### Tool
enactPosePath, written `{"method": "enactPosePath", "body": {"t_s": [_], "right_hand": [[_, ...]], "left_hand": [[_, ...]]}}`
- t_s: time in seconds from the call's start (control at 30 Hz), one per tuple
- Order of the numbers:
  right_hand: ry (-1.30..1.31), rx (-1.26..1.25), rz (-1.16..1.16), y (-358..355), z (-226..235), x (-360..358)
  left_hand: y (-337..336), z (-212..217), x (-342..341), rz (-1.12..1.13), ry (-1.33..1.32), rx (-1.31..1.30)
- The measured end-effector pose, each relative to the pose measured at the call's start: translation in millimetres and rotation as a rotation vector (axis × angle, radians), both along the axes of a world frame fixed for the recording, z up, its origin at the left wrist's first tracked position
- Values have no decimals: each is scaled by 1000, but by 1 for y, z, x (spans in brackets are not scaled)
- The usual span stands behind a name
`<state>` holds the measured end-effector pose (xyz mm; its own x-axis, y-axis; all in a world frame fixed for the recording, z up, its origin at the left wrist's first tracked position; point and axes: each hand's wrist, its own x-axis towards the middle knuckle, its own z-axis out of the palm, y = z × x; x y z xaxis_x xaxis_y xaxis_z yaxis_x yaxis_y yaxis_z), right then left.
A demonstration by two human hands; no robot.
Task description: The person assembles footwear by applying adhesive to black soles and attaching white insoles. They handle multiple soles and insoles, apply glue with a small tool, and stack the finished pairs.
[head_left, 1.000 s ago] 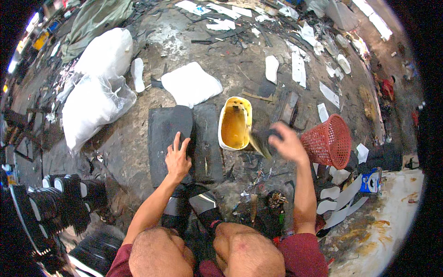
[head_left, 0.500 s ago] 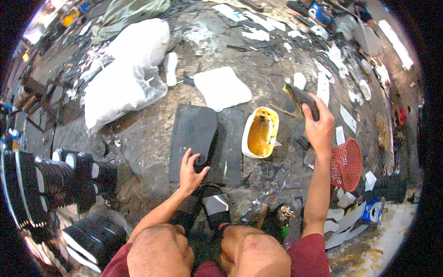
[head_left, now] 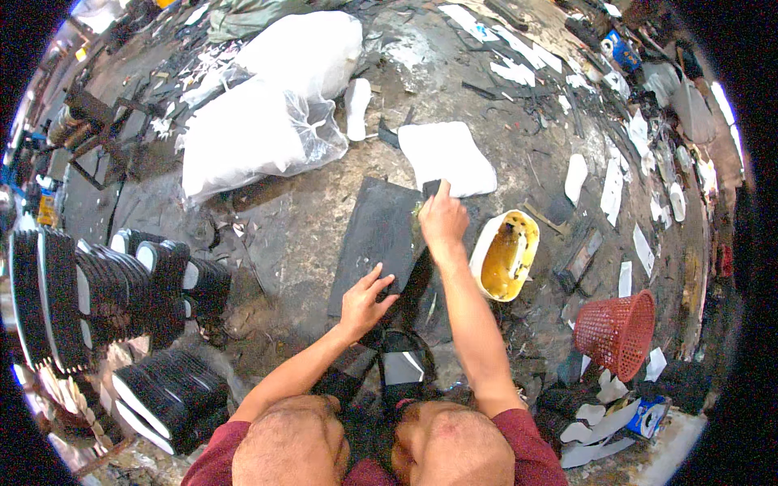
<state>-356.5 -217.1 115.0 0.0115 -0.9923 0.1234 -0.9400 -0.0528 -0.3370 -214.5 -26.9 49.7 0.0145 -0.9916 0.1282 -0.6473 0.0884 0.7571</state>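
Observation:
On the ground in front of me lies a flat black sheet (head_left: 374, 231), with a darker flat piece under its right edge. My left hand (head_left: 365, 306) rests on the sheet's near end, thumb and fingers apart. My right hand (head_left: 444, 220) grips a dark, flat spreader-like piece (head_left: 431, 188) at the sheet's far right corner. A little yellowish stuff shows beside its fingers; the hand hides most of the tool. To the right stands a white tub (head_left: 478, 259) holding yellow-brown, glue-like paste. Just beyond the right hand is a white pad or stack (head_left: 446, 154).
White sacks (head_left: 243, 138) lie at the far left. Stacks of black soles with white edges (head_left: 113, 283) stand at the left, more (head_left: 170, 393) nearer me. A red plastic basket (head_left: 616, 334) and a dark block (head_left: 579, 257) are at the right. White scraps litter the far right.
My right hand has swung left from beyond the tub to the black sheet, carrying the dark piece. My left hand stays on the sheet, which now lies more slanted. The view has shifted left.

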Motion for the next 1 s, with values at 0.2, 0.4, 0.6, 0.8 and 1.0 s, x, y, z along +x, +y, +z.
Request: {"method": "enactPosePath", "body": {"t_s": [0.2,0.4,0.6,0.8,1.0], "right_hand": [[62,6,693,-25,-7,3],[-200,54,1015,144,8,30],[-592,-97,621,150,53,-17],[-629,-78,479,98,66,-39],[-404,-48,720,26,28,-46]], "left_hand": [[-6,17,15,-51,-51,-100],[-18,24,121,851,670,-192],[4,7,108,602,937,131],[20,21,16,-3,105,-34],[-23,21,-2,-6,52,57]]}}
